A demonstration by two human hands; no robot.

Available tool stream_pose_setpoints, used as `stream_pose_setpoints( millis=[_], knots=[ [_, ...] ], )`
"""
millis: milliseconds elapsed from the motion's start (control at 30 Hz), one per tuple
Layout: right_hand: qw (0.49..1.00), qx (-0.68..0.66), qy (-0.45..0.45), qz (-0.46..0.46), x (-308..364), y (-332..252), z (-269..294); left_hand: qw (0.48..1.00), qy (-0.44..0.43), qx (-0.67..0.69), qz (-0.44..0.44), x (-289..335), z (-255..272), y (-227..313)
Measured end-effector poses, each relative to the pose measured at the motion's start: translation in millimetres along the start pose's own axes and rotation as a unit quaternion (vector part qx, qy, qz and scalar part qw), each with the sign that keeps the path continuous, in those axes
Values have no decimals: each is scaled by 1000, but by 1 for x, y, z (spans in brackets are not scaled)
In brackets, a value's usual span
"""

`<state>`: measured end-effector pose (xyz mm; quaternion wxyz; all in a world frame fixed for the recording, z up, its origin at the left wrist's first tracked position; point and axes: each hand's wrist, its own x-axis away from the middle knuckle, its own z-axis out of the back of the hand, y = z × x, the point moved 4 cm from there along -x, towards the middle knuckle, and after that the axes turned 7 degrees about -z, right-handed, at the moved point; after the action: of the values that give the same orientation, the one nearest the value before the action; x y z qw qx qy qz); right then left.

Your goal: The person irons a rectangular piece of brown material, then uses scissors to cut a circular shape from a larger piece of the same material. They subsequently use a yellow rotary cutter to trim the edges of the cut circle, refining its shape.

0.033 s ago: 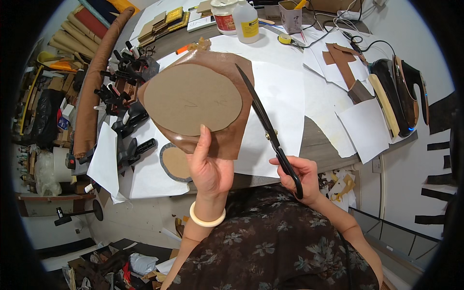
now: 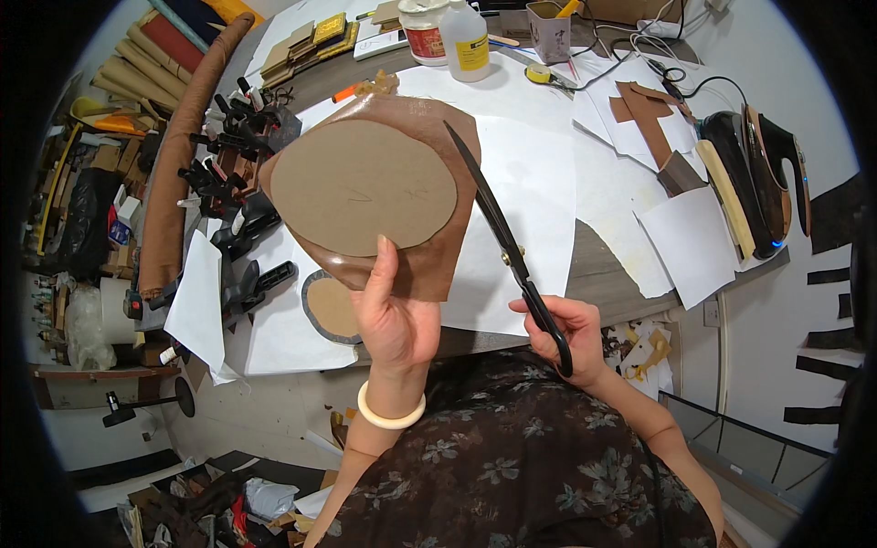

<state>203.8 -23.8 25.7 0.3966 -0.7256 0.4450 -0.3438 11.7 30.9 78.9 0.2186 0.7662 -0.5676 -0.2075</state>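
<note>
My left hand (image 2: 397, 315) holds up a piece of brown leather-like sheet (image 2: 416, 272) with a grey-brown oval board (image 2: 365, 187) lying on it. The thumb presses on the board's near edge, and the other fingers are hidden behind the sheet. Faint pencil-like marks show on the board. A pair of black scissors (image 2: 501, 224) is in my right hand (image 2: 571, 336), its blades together and pointing up and away, just right of the sheet. Below the sheet's left corner, a smaller tan oval with a dark grey rim (image 2: 331, 309) lies on the table.
White paper (image 2: 539, 228) covers much of the table. Black clamps (image 2: 247, 215) crowd the left, beside a long brown roll (image 2: 174, 183). A white bottle (image 2: 465, 41) and a tub (image 2: 424, 32) stand at the back. A black iron-like appliance (image 2: 735, 173) and cables are at right.
</note>
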Motion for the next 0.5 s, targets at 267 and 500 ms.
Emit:
stream_pose_setpoints(
  millis=[267, 500],
  knots=[
    [1000, 15, -7, 26, 3, -3, 0, 997, -4, -57, -49, 1, -6, 11],
    [998, 47, -5, 40, 4, -4, 1, 994, -33, -88, -61, -2, -7, 21]
  ],
)
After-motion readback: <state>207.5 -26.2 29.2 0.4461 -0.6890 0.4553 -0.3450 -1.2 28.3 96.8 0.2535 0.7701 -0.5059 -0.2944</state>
